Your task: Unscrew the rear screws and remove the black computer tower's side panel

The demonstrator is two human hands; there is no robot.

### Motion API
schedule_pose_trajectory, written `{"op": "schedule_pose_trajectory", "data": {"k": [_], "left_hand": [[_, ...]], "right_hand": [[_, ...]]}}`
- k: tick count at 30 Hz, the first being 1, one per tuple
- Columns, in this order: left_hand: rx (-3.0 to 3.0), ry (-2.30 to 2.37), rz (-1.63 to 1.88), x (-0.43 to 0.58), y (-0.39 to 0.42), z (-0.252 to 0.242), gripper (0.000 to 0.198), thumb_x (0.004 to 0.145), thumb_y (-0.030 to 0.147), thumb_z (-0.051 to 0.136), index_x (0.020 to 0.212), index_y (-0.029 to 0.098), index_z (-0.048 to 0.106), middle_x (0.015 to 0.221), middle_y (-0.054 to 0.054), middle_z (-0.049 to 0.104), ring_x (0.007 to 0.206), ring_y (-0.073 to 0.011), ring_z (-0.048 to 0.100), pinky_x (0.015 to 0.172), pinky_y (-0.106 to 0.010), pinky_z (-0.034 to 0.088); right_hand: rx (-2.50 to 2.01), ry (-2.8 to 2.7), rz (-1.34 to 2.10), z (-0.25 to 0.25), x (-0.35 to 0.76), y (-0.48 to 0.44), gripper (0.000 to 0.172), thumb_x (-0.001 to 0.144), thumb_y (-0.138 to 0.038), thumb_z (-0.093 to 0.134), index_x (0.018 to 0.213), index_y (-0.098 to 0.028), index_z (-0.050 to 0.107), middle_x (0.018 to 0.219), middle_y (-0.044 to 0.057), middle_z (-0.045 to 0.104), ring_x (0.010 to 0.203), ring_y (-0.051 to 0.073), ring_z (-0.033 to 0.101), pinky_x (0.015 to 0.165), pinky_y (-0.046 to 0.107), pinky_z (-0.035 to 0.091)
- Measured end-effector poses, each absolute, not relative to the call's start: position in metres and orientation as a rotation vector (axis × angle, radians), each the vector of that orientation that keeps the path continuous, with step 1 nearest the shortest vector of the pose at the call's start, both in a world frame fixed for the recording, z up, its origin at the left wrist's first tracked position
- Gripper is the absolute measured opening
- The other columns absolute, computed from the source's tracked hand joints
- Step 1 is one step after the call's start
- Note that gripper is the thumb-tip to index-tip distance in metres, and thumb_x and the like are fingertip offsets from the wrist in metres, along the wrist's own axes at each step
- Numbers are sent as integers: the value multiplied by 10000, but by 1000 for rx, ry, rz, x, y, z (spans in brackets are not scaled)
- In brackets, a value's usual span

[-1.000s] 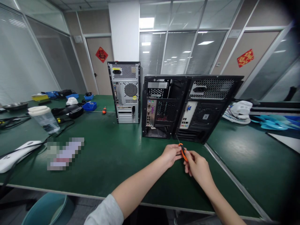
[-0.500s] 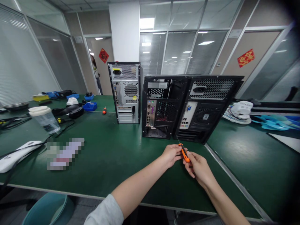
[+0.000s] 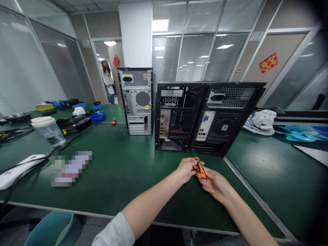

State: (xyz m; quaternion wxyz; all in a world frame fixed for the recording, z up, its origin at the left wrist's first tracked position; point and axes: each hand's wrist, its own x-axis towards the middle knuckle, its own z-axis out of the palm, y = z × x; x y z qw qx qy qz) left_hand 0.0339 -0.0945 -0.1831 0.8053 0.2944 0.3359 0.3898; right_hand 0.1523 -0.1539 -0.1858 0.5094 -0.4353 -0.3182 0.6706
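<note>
An orange and black screwdriver point(image 3: 201, 171) is held between my two hands. Its thin shaft points up and away, with the tip at the lower left corner of the right black computer case point(image 3: 228, 106); whether it sits in a screw is too small to tell. My left hand point(image 3: 186, 169) pinches the front end of the handle. Around the rear of the handle, the fingers of my right hand point(image 3: 214, 182) are closed. Close against that case stands another black computer case point(image 3: 171, 116), its back panel partly open. A silver-backed computer tower point(image 3: 139, 102) stands apart on the left.
On the green table point(image 3: 123, 194) a second screwdriver point(image 3: 114, 121) lies near a blue tray point(image 3: 98, 117). A plastic jug point(image 3: 48, 131), cables and a blurred flat object point(image 3: 73, 169) are at left. A teal bin point(image 3: 53, 229) stands below. A person point(image 3: 107, 82) is in the doorway.
The screwdriver handle has turned and shifted slightly left, and my right hand's fingers have rolled around it. The person in the doorway has come more into view as the door swung.
</note>
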Motion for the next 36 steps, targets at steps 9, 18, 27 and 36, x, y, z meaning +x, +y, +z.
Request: {"op": "schedule_pose_trajectory", "data": {"k": [9,18,27,36], "left_hand": [[658,741,837,33,-95,-180,206,884,27,434,861,87,630,997,-154,721,710,-107,635,739,-246,492],[635,713,846,33,-94,-183,169,871,31,461,850,94,616,960,-153,718,711,-121,646,769,-270,493],[651,733,849,32,-97,-175,188,895,39,451,843,104,620,856,-96,720,642,-85,611,716,-231,499],[650,722,880,33,-95,-177,158,904,75,483,855,91,632,885,-118,718,648,-97,632,696,-228,482]], "right_hand": [[-905,-637,1818,-194,159,-151,148,791,-146,597,931,-188,583,685,9,529,453,52,349,325,114,243],[-874,-598,1880,-195,160,-150,157,832,-114,544,950,-216,555,668,-21,489,439,48,331,326,103,251],[-944,-551,1831,-187,154,-153,138,807,-111,563,902,-204,526,636,-35,494,408,29,313,324,100,195],[-1319,-841,1521,-177,143,-156,213,792,-379,569,883,-213,471,516,-64,464,350,58,301,340,162,167]]}}
